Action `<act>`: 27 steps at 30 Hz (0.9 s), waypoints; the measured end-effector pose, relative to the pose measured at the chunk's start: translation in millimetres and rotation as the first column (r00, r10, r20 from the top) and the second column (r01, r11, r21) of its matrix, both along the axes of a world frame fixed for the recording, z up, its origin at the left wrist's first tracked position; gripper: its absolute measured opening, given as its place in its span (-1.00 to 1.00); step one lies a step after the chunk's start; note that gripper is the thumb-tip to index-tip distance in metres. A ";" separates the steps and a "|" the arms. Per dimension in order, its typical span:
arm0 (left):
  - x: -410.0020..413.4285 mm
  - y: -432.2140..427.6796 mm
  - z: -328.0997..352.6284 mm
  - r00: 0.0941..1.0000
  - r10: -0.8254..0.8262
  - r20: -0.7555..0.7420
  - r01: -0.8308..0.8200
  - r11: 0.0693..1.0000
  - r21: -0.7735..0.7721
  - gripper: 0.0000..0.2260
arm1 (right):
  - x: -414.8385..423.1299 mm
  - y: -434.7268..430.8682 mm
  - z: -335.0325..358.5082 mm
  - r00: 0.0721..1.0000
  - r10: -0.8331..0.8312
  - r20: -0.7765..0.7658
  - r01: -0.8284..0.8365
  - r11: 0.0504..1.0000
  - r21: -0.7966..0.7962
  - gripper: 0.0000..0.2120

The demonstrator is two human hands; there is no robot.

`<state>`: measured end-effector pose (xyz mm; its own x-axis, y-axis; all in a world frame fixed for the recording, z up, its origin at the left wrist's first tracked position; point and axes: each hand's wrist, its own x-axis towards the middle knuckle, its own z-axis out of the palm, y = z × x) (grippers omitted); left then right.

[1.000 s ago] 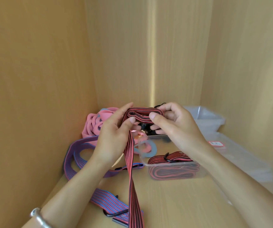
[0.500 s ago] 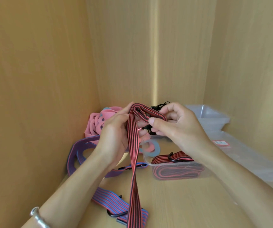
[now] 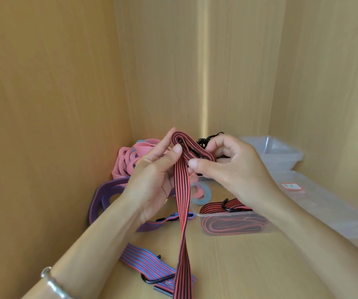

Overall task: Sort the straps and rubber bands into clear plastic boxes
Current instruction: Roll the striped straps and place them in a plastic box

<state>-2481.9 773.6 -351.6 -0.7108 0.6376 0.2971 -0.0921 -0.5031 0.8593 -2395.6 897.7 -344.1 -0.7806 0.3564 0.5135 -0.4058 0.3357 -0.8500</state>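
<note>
- Folding looked to be the step in hand: the left hand (image 3: 152, 180) and right hand (image 3: 234, 167) held the red-and-black striped strap (image 3: 182, 190) up, above and just behind the near clear plastic box (image 3: 217, 215).
- The left thumb pressed the strap against its fingers, clamped on it just below the top bend.
- The right hand pinched the folded loops between thumb and curled fingers, just beside the left hand.
- The strap was flat, woven-looking elastic in thin red and black lines, doubled over at the top, with its long tail hanging down in front of the box to the shelf floor.
- My read was that most of its length was not yet gathered, so the next move called for drawing up the tail and lapping it into the bundle.
- It would then need lowering into the near box without the loops springing apart.
- A coiled red strap (image 3: 232, 225) with a black hook already lay inside that box, so this one likely belonged with it.
- To the box's left sat a purple-and-blue strap (image 3: 104, 195), and behind that a heap of pink rubber bands (image 3: 130, 160), unsorted.
- In front and left of the box lay a blue-and-red striped strap (image 3: 143, 260).
- Behind and right of the box stood a second clear box (image 3: 279, 154); I couldn't tell what it held.
</note>
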 end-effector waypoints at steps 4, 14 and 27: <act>0.9 -0.1 0.2 1.000 0.014 -0.028 -0.013 1.000 0.010 -0.62 | 1.2 -1.7 -0.4 0.999 0.019 0.028 -0.020 1.000 0.019 -0.77; 5.0 3.0 -1.0 0.995 0.073 -0.074 -0.074 0.997 -0.009 -0.68 | 0.5 -2.5 0.5 0.992 0.061 0.110 -0.052 0.995 -0.080 -0.85; 11.6 5.6 -3.7 0.987 0.129 -0.094 -0.137 0.987 -0.081 -0.68 | 4.2 -4.3 2.9 0.968 0.234 0.093 -0.201 0.941 -0.271 -0.66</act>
